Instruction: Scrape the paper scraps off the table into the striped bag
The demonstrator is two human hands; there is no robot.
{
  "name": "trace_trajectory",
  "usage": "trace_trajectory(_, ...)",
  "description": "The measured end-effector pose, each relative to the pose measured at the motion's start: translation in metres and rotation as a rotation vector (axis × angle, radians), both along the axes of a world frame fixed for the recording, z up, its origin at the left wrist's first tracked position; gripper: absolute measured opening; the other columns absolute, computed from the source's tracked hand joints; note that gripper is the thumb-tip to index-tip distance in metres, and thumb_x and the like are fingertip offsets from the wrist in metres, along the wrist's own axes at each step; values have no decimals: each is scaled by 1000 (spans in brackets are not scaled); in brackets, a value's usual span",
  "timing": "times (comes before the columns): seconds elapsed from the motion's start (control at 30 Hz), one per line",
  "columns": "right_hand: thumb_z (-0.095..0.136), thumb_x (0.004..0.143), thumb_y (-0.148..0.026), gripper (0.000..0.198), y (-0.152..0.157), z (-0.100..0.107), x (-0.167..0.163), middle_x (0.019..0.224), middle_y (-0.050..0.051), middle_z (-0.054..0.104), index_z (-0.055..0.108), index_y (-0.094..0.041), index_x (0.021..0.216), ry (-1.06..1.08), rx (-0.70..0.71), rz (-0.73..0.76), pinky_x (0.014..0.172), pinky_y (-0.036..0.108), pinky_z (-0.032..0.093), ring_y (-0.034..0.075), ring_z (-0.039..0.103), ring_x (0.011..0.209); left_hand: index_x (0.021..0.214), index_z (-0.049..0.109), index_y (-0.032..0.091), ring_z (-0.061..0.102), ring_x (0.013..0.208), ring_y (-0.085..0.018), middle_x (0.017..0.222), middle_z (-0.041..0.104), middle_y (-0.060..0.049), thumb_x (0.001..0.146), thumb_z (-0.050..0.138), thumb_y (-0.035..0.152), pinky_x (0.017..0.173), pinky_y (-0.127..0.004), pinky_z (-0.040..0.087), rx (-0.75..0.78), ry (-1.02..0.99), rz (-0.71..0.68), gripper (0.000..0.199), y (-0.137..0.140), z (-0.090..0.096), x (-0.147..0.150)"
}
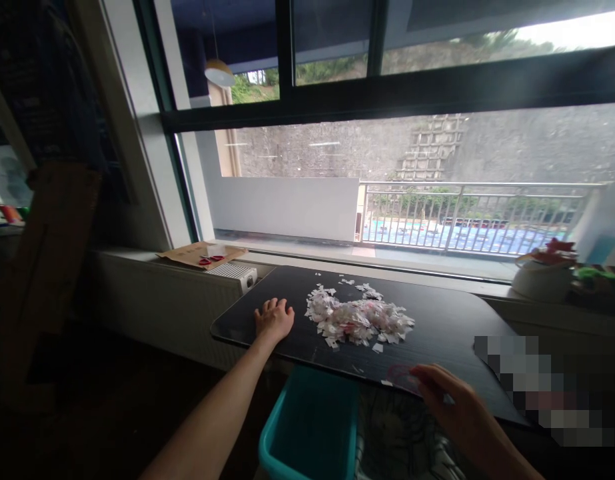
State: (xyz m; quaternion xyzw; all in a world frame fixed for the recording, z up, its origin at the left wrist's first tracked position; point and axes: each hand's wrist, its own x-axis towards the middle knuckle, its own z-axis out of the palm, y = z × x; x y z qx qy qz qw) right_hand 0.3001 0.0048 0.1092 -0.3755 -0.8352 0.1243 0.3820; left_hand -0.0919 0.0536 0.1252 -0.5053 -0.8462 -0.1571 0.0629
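Note:
My left hand (274,321) lies on the dark table (442,320), palm down with its fingers spread, left of a heap of small torn paper scraps (357,317). It holds nothing. At the table's front edge my right hand (450,393) is closed, its fingertips pinched on a thin reddish loop (401,375) whose exact kind I cannot make out. A small white scrap (386,383) lies by that loop. Below the front edge, between my arms, stands a turquoise plastic bin (312,420). Some loose scraps surround the heap.
Red-handled scissors (211,259) lie on brown paper (187,253) on the sill, above a white radiator (232,273). A white pot (542,277) stands at the right by the window. Brown cardboard (62,247) leans at the left. Patterned fabric (397,433) shows beside the bin.

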Motion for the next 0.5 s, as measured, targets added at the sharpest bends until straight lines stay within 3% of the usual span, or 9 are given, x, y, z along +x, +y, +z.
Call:
trace_trajectory(0.23, 51, 90, -30, 19, -19, -18, 12, 93, 2, 72, 66, -26, 100, -31, -51, -29, 73, 19, 55, 15, 69, 82, 125, 55, 20, 39, 128, -29, 138, 49, -11, 90, 31, 40, 102, -52, 29, -3, 1, -4, 46, 0, 0, 0)
trace_trajectory(0.5, 54, 84, -29, 23, -33, -50, 26, 94, 4, 76, 72, -23, 98, -52, -147, -130, 72, 18, 57, 17, 73, 82, 125, 55, 20, 39, 129, -29, 139, 48, -11, 90, 32, 39, 102, -53, 30, 0, 2, -4, 47, 1, 0, 0)
